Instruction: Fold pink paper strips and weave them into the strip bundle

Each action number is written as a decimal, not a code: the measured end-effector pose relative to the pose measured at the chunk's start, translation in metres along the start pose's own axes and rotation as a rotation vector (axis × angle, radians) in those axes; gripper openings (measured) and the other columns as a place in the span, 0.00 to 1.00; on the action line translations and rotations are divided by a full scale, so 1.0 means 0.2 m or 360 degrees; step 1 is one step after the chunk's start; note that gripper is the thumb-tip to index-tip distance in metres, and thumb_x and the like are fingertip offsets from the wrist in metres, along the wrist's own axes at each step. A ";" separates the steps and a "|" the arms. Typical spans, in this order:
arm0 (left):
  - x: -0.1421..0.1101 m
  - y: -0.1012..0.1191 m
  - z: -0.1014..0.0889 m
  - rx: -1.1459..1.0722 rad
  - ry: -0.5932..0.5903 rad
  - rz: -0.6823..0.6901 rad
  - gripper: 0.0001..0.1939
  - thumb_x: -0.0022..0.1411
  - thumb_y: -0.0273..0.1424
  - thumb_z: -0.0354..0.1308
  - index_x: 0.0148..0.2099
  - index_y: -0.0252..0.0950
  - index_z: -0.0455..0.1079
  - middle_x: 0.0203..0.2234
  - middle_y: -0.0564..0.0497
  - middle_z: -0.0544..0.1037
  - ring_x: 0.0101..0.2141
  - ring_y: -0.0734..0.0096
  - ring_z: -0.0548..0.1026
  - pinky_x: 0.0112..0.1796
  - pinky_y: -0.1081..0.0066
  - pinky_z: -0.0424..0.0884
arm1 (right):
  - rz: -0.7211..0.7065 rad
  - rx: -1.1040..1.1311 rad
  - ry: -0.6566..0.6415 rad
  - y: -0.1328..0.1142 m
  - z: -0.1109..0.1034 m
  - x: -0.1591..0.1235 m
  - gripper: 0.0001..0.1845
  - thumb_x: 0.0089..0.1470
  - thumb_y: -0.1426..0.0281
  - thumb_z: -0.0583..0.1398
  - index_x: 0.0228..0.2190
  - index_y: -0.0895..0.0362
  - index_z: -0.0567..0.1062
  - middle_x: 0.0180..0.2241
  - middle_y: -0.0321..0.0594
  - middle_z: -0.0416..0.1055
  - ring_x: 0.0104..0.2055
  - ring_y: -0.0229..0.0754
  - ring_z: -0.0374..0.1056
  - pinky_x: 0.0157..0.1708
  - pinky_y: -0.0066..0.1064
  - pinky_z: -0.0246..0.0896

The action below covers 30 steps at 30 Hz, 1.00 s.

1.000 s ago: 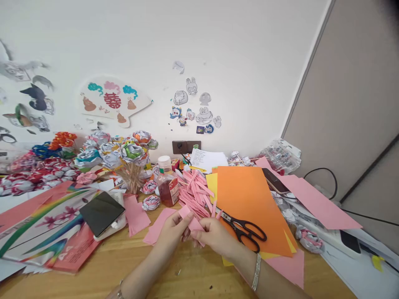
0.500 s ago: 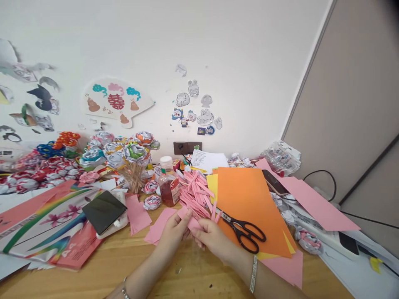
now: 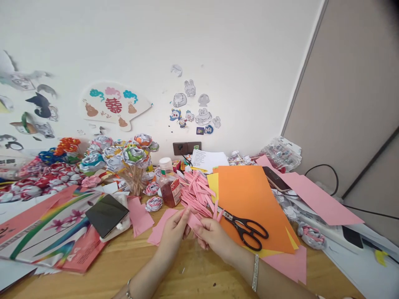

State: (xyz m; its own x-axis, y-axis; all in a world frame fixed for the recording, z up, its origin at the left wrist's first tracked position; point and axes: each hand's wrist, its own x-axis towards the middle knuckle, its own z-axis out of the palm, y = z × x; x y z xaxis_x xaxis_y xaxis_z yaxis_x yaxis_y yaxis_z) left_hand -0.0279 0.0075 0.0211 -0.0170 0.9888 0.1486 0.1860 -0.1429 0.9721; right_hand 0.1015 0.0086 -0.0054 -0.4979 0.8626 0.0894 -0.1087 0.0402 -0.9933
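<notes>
Between my two hands is a small piece of pink paper point(image 3: 193, 220), pinched from both sides above the table. My left hand point(image 3: 175, 226) grips its left edge with thumb and fingers closed. On the other side my right hand point(image 3: 212, 234) holds the paper's right part, fingers curled beneath. Just beyond lies a heap of narrow pink paper strips point(image 3: 196, 189). Cut pink sheets point(image 3: 160, 228) rest left of my left hand. Black-handled scissors point(image 3: 249, 230) lie on orange paper point(image 3: 246, 195) to the right, their blade tips by the strips.
A bottle of reddish liquid point(image 3: 170, 189) stands behind my hands. Paper flowers on sticks point(image 3: 134, 158) are at the back left. A dark phone-like slab point(image 3: 107, 214) lies over a rainbow-printed A4 pack point(image 3: 59, 228). At right are a phone point(image 3: 276, 178) and a pink sheet point(image 3: 324, 199).
The view has shifted slightly. The pink paper stays pinched between both hands, now turned a little more upright, with the fingers shifted slightly.
</notes>
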 end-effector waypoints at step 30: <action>0.01 -0.02 0.00 0.0046 0.0214 -0.0046 0.19 0.46 0.44 0.56 0.16 0.36 0.59 0.09 0.61 0.61 0.14 0.79 0.60 0.18 0.78 0.57 | 0.0021 -0.0084 -0.0021 -0.01 0.01 0.01 0.23 0.46 0.52 0.52 0.24 0.61 0.65 0.17 0.37 0.67 0.15 0.32 0.60 0.15 0.22 0.52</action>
State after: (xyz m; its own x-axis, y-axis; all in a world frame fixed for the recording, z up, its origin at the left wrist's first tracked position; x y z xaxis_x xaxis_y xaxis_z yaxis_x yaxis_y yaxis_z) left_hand -0.0284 0.0097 0.0183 -0.1538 0.9773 0.1456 0.2118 -0.1113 0.9710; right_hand 0.0998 0.0092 -0.0037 -0.5102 0.8566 0.0771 -0.0567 0.0560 -0.9968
